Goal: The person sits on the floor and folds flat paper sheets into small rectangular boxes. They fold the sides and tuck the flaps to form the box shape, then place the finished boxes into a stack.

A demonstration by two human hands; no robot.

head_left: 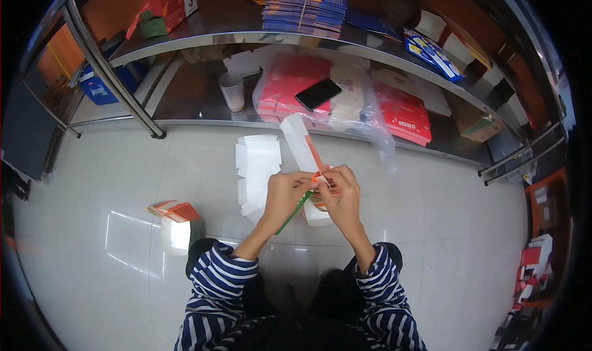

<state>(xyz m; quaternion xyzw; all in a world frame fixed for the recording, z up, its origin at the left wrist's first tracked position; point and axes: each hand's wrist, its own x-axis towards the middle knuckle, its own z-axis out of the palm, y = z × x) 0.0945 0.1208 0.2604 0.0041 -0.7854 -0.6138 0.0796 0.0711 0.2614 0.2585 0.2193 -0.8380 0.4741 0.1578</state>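
Observation:
Above the floor, a part-folded cardboard box [298,142] is held between my two hands. Its inside is white, and orange and green show along its edges. My left hand [285,194] pinches the box at its orange corner, fingers closed. Close beside it, my right hand [340,195] has its fingers closed on the same corner and the panel next to it. My fingers hide part of the folds. A flat white box blank [259,169] with notched flaps lies on the floor beyond my left hand.
An orange and white carton [179,218] sits on the floor at left. Ahead, a metal shelf [216,38] bears a tied stack of blue cartons [304,9]. Lower down are a cup [232,92], a phone [318,94] and red cartons [404,117] in plastic.

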